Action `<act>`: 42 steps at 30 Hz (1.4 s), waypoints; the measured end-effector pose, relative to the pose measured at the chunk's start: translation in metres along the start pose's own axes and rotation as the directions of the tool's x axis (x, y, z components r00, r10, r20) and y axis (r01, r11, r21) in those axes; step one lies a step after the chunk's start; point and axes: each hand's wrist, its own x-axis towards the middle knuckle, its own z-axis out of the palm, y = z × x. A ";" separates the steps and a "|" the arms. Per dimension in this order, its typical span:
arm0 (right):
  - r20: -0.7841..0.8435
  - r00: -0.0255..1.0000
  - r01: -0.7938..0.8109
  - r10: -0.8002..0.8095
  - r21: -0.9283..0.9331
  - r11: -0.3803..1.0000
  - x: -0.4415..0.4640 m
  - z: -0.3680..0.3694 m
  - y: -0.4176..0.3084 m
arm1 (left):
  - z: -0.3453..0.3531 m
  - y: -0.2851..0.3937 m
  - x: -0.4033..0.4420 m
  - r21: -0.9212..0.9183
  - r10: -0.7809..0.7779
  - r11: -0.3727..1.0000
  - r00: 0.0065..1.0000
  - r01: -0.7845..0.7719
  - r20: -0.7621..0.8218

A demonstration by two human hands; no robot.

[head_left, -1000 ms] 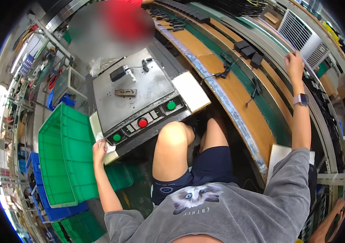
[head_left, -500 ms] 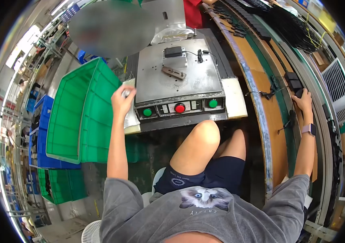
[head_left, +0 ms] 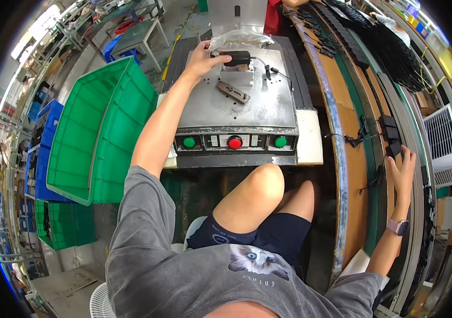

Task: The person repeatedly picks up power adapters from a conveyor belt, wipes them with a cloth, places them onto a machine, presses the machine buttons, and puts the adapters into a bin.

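A black adapter (head_left: 238, 58) with a cable lies on a small fixture near the back of the metal machine plate (head_left: 199, 108). My left hand (head_left: 203, 59) reaches to the adapter's left end, its thumb and fingers spread around that end. On the right-hand conveyor, my right hand (head_left: 402, 168) has its fingers apart beside a black box (head_left: 393, 149), the nearest of a short row. Whether the fingertips touch that box is unclear. A brown metal bar (head_left: 232, 91) rests on the plate, below the adapter.
Green buttons (head_left: 189, 142) and a red button (head_left: 234, 141) line the machine's front. A large green crate (head_left: 122, 122) stands at its left. Cabled parts (head_left: 354, 141) lie along the wooden bench at the right. A clear plastic bag (head_left: 242, 38) sits behind the plate.
My left hand has gone from the machine's left edge up to the adapter. My right hand has come down from above the conveyor to the black boxes. The view has turned.
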 end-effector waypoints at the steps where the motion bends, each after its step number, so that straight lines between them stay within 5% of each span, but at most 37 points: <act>1: -0.017 0.999 0.031 -0.031 0.021 0.999 -0.001 0.001 -0.004 | 0.002 0.003 -0.006 -0.098 -0.075 0.993 0.996 0.071 -0.045; 8: 0.039 0.964 0.212 -0.261 0.475 0.854 0.009 0.009 -0.120 | 0.033 0.064 -0.106 -0.517 -0.274 0.819 0.961 0.250 0.031; 13: 0.050 0.889 0.121 -0.455 0.933 0.338 0.004 0.013 -0.241 | 0.062 0.125 -0.165 -0.560 -0.209 0.794 0.971 0.236 0.113; 15: 0.277 0.818 -0.188 -0.505 0.957 0.222 -0.003 0.000 -0.271 | 0.072 0.139 -0.183 -0.509 -0.044 0.858 0.997 0.068 0.059; 17: 0.488 0.571 -0.523 -0.660 0.836 0.166 -0.003 -0.002 -0.277 | 0.073 0.152 -0.200 -0.260 0.228 0.941 0.974 -0.216 0.014; 19: 0.522 0.601 -0.386 -0.606 0.853 0.352 -0.010 -0.015 -0.284 | 0.066 0.159 -0.214 -0.080 0.556 0.830 0.829 -0.551 0.064; 21: 0.200 0.768 -0.107 -0.609 0.977 0.187 -0.024 -0.017 -0.284 | 0.060 0.162 -0.222 0.215 0.782 0.559 0.596 -0.801 0.185; 23: -0.092 0.816 0.309 -0.571 0.904 0.296 -0.031 -0.022 -0.283 | 0.057 0.162 -0.234 0.422 0.885 0.227 0.367 -0.878 0.287; 25: -0.268 0.774 0.532 -0.574 0.766 0.360 -0.039 -0.031 -0.281 | 0.063 0.158 -0.235 0.425 0.932 0.129 0.256 -0.896 0.257; 28: -0.346 0.759 0.603 -0.552 0.694 0.395 -0.051 -0.039 -0.278 | 0.076 0.153 -0.240 0.431 0.944 0.235 0.310 -0.871 0.111; 33: -0.390 0.748 0.633 -0.536 0.661 0.402 -0.058 -0.049 -0.271 | 0.095 0.157 -0.246 0.287 0.810 0.575 0.582 -0.766 -0.071; 35: -0.350 0.779 0.599 -0.520 0.661 0.451 -0.063 -0.051 -0.268 | 0.100 0.160 -0.258 0.186 0.573 0.814 0.814 -0.550 -0.099; 37: -0.339 0.789 0.586 -0.512 0.664 0.463 -0.065 -0.051 -0.266 | 0.108 0.161 -0.265 -0.140 0.331 0.931 0.941 -0.337 -0.063; 39: -0.337 0.797 0.581 -0.502 0.655 0.483 -0.068 -0.049 -0.265 | 0.122 0.158 -0.271 -0.484 0.107 0.871 0.994 -0.081 0.027; 42: -0.354 0.778 0.610 -0.519 0.623 0.490 -0.067 -0.042 -0.268 | 0.118 0.146 -0.281 -0.455 -0.009 0.890 0.998 0.033 0.055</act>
